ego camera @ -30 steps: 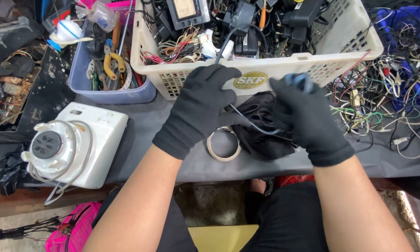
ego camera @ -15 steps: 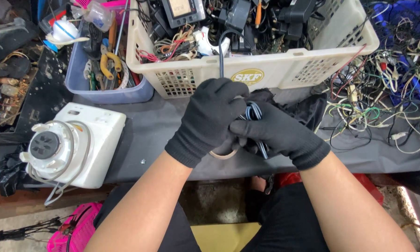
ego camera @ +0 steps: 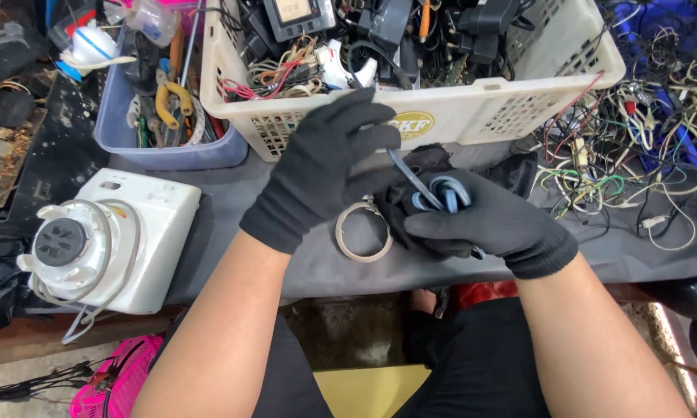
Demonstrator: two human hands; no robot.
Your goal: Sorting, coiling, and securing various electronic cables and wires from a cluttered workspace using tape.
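Both my hands wear black gloves and meet over the front of a dark workbench. My right hand is closed around a coiled blue-grey cable. My left hand pinches the free end of that cable, which runs up and to the left from the coil. A tape ring lies on the bench just below my left hand. Some black cloth or another glove lies under the hands.
A cream plastic basket full of adapters, wires and gadgets stands behind the hands. A blue tub with pliers is at the back left. A white appliance sits front left. Tangled wires cover the right side.
The hands came together from a wider spread, and the cable now sits as a tighter coil in my right hand. My left hand's fingers have opened out more above it.
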